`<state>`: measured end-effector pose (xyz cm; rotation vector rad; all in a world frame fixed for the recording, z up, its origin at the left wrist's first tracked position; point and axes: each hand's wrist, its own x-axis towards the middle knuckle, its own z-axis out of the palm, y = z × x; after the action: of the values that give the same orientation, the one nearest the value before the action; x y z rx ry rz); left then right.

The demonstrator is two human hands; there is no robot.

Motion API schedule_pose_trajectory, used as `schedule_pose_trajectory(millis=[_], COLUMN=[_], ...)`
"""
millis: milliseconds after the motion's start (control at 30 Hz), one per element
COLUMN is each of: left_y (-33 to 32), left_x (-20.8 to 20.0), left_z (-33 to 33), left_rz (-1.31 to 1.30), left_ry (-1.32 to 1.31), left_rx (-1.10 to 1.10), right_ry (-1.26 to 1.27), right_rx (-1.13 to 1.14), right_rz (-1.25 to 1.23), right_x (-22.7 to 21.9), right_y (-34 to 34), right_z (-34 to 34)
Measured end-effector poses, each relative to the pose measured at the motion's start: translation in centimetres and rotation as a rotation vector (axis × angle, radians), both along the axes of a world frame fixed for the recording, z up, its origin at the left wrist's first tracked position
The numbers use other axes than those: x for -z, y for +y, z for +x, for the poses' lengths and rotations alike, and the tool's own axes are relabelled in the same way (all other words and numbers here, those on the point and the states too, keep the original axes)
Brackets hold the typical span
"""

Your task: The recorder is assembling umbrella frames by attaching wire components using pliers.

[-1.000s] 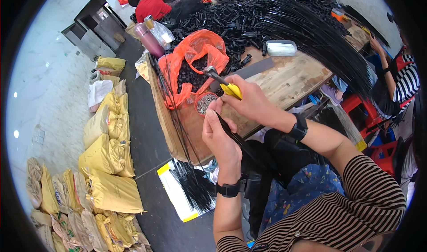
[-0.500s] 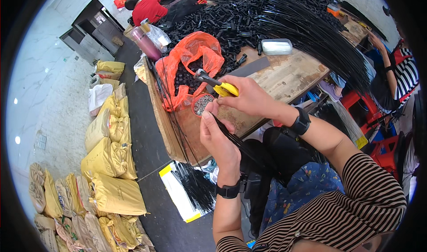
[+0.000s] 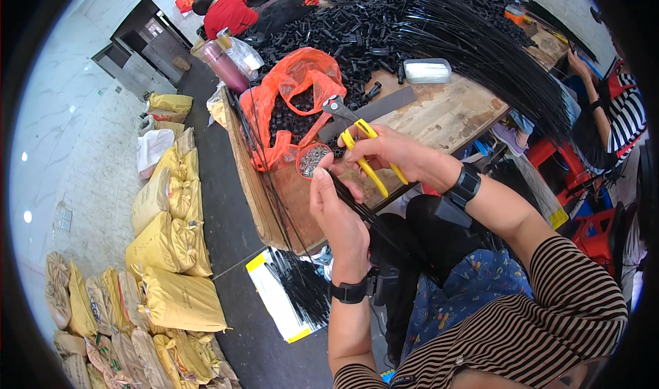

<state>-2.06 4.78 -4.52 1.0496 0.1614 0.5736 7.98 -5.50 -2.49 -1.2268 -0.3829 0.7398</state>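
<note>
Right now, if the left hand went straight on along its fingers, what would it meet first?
The left hand would likely meet the small red bowl of silvery metal parts, whose edge it overlaps in this view. Depth is unclear; it might pass above instead.

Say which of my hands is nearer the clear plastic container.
Right. Your right hand is below and left of the plastic container in view; your left hand is lower and farther left.

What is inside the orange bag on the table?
Inside the orange bag, many small black parts show through its opening. Its bottom and whatever lies deeper are covered.
</note>
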Motion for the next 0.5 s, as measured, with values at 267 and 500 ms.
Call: schedule_pose_trajectory(millis=[267, 500], left_y=[-0.3, -0.1], left_x=[-0.6, -0.3], left_z=[-0.1, -0.1], left_rz=[-0.082, -0.043], left_ry=[-0.033, -0.027], left_rx=[0.103, 0.106], right_ry=[-0.02, -0.138], right_rx=[-0.062, 0.123], right_rz=[0.119, 0.101], right_x=[-0.5, -0.8], right_y=[0.3, 1.1], right_z=[-1.1, -2.2])
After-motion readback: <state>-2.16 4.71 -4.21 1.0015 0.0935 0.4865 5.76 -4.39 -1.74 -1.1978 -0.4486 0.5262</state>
